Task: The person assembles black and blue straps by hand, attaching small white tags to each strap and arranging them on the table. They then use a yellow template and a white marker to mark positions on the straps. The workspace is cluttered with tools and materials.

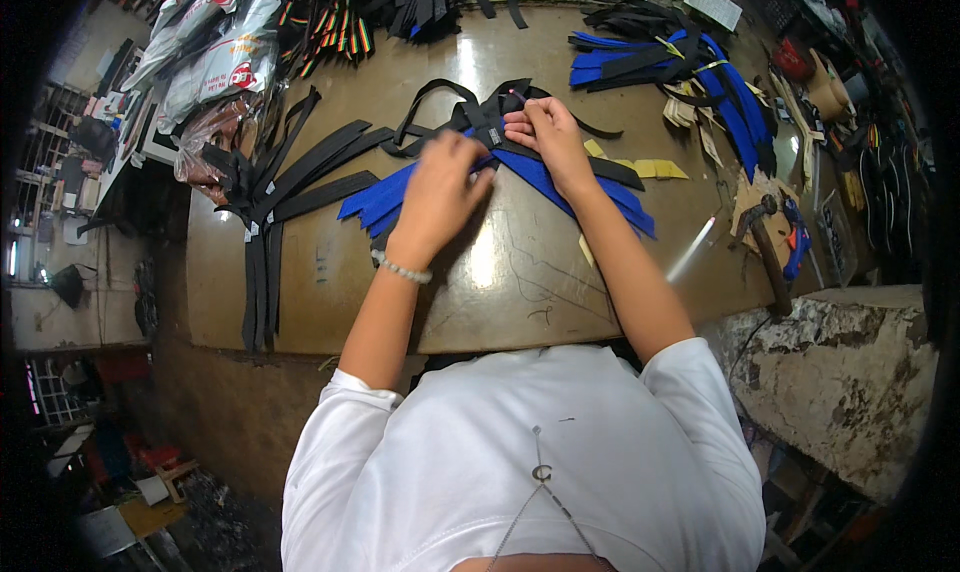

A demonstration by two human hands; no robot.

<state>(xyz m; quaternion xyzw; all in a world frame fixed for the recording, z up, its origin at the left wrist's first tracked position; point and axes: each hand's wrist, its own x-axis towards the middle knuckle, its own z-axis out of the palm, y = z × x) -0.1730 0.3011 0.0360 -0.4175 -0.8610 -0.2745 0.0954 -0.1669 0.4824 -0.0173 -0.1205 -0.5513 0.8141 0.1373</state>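
Note:
A bundle of blue straps point(530, 174) and black straps point(487, 132) lies fanned out on the brown tabletop in front of me. My left hand point(445, 192), with a beaded bracelet on its wrist, is over the left part of the bundle; motion smears its bent fingers. At the bundle's upper right, my right hand point(550, 137) has its thumb and forefinger pinched together beside a black strap. Whatever is between those fingertips is too small to make out. A small dark label point(493, 135) shows on the straps between the hands.
More black straps point(290, 192) lie at the left, near plastic-wrapped packages point(225, 67). Tied blue-and-black straps point(640, 60) sit at the far right. Yellow strips point(655, 169) lie beyond my right wrist. A hammer point(768, 247) and a blue-and-orange-handled tool point(796, 240) rest by the right edge.

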